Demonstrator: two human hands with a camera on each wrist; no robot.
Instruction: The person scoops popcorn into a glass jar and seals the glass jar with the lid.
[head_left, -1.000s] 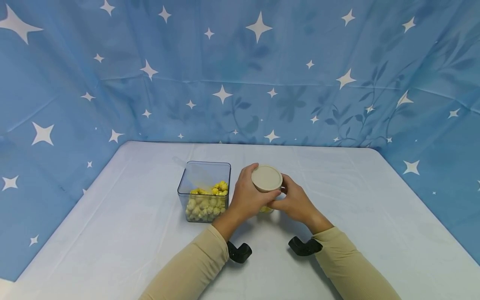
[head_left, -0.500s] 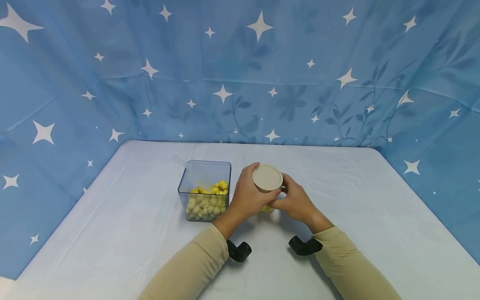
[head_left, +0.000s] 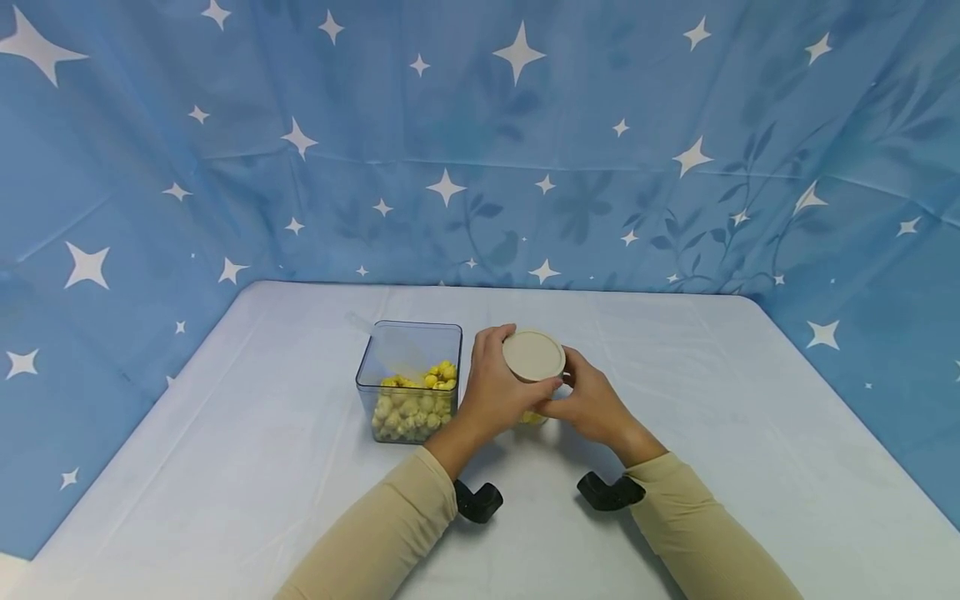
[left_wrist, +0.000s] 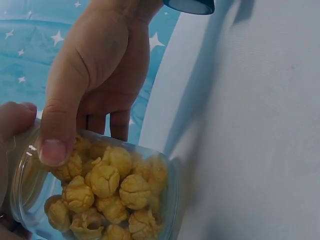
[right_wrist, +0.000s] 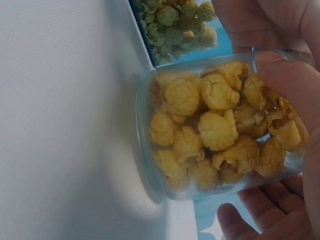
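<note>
In the head view, a clear jar of yellow popcorn stands at the middle of the table, topped by a round beige lid. My left hand grips the lid from the left, fingers curved round its far side and thumb along the near edge. From the right, my right hand holds the jar's body just below, its thumb pressed on the clear wall, as the thumb in the left wrist view shows. Caramel-coloured popcorn fills much of the jar in the right wrist view. Both hands hide most of the jar in the head view.
Left of the hands stands a square, clear bluish bin partly filled with popcorn. A translucent scoop leans in it, handle over the far left rim. White cloth covers the table; a blue starry curtain hangs behind.
My left fingers have shifted slightly round the lid. The jar, my right hand and the bin stay where they were.
</note>
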